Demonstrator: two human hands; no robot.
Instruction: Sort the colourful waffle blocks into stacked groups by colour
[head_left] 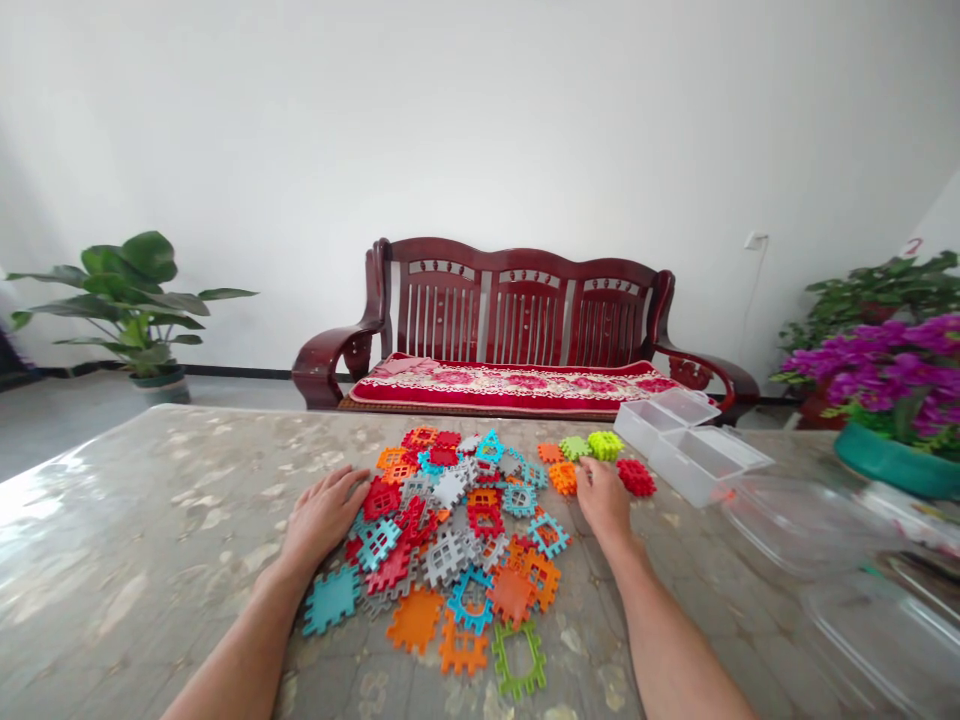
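A heap of notched plastic building tiles (448, 557) in red, orange, light blue and grey lies in the middle of the table. My left hand (328, 508) rests at the heap's left side, its fingers stretched out and holding nothing. My right hand (602, 497) is at the right, with its fingers curled in beside a small orange tile stack (562, 478); whatever they may hold is hidden. Just beyond it lie light green tiles (574, 447) and a yellow-green stack (605, 445). A red stack (636, 477) sits to its right. Closest to me lies a green frame tile (519, 660).
A clear divided plastic box (694, 490) stands at the right, with clear lids (810, 520) before it. Purple flowers (892, 370) in a teal pot (896, 460) occupy the right edge. Behind the patterned table (187, 540) is a wooden bench (525, 310).
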